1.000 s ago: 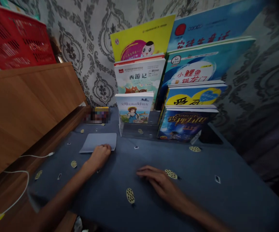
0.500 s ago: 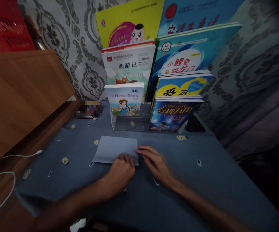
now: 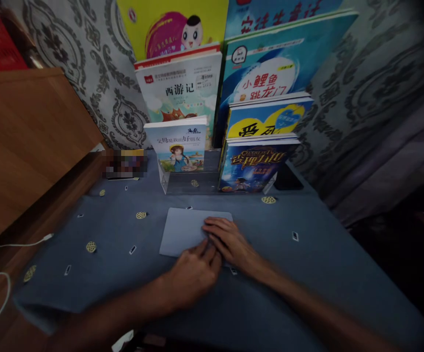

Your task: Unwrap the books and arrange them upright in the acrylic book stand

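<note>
A flat grey-blue sheet (image 3: 182,230) lies on the blue patterned tablecloth (image 3: 307,264) in front of a rack of books. My left hand (image 3: 193,271) rests at the sheet's near right edge with its fingers curled and pinched on that edge. My right hand (image 3: 230,242) lies on the sheet's right part, fingers stretched and pressed flat against it. The two hands touch each other at the fingers.
A clear stand (image 3: 182,183) holds several upright picture books (image 3: 256,161) against the patterned wall. A wooden headboard (image 3: 24,142) rises at the left, with a white cable (image 3: 13,244) beside it. A dark object (image 3: 287,178) sits right of the books.
The sheet has slid right and nearer, from the left of the table to the middle. Both hands have come together on it; the view has shifted down and right.
</note>
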The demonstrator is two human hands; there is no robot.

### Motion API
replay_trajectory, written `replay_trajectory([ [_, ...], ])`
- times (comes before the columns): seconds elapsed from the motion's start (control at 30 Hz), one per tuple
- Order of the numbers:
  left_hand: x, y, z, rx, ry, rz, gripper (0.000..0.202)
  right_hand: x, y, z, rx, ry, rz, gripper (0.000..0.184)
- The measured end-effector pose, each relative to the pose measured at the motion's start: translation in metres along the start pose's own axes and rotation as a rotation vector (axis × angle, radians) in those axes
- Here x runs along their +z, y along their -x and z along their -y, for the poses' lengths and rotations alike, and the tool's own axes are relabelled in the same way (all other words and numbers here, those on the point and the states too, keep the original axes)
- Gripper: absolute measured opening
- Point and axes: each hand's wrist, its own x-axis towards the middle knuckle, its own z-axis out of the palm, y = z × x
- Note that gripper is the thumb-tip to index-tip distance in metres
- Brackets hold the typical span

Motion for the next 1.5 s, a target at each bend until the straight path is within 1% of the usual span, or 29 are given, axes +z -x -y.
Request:
replay_trajectory([
  [0.1, 0.000, 0.019, 0.025, -0.071, 0.103, -0.044, 0.028, 0.002, 0.000, 0.002, -0.020, 0.057, 0.003, 0.031],
  [0.2, 0.006, 0.036, 0.051, -0.180, 0.067, -0.098, 0.029, 0.002, 0.000, 0.004, -0.051, 0.104, 0.020, 0.032],
  [0.27, 0.014, 0.042, 0.068, -0.243, 0.037, -0.135, 0.030, 0.002, 0.000, 0.003, -0.068, 0.129, 0.023, 0.032],
  [0.4, 0.028, 0.039, 0.099, -0.327, 0.001, -0.211, 0.031, 0.005, 0.002, -0.001, -0.074, 0.152, 0.040, 0.033],
  [0.47, 0.034, 0.033, 0.110, -0.353, -0.016, -0.229, 0.032, 0.006, 0.004, -0.003, -0.080, 0.159, 0.043, 0.036],
  [0.53, 0.038, 0.029, 0.116, -0.370, -0.030, -0.240, 0.032, 0.007, 0.004, -0.004, -0.095, 0.173, 0.044, 0.039],
  [0.63, 0.042, 0.027, 0.118, -0.362, -0.029, -0.278, 0.032, 0.008, -0.001, 0.002, -0.101, 0.212, 0.106, 0.040],
  [0.8, 0.047, 0.029, 0.117, -0.340, -0.041, -0.355, 0.032, 0.012, -0.020, 0.027, -0.071, 0.232, 0.304, 0.039],
  [0.87, 0.049, 0.029, 0.118, -0.330, -0.043, -0.364, 0.033, 0.013, -0.025, 0.032, -0.058, 0.219, 0.329, 0.040],
  [0.97, 0.051, 0.029, 0.118, -0.323, -0.038, -0.368, 0.034, 0.009, -0.023, 0.028, -0.035, 0.233, 0.308, 0.044],
  [1.13, 0.048, 0.029, 0.116, -0.328, -0.068, -0.349, 0.033, -0.010, -0.006, 0.002, 0.050, 0.345, 0.237, 0.048],
  [1.23, 0.048, 0.028, 0.116, -0.337, -0.079, -0.328, 0.034, -0.021, 0.004, -0.011, 0.090, 0.347, 0.192, 0.049],
  [1.37, 0.045, 0.029, 0.116, -0.355, -0.064, -0.322, 0.033, -0.025, 0.009, -0.019, 0.096, 0.337, 0.184, 0.049],
  [1.43, 0.039, 0.030, 0.109, -0.328, -0.034, -0.343, 0.032, -0.023, 0.009, -0.021, 0.095, 0.343, 0.177, 0.048],
  [1.5, 0.030, 0.031, 0.094, -0.238, 0.060, -0.373, 0.029, -0.020, 0.008, -0.024, 0.092, 0.348, 0.164, 0.045],
])
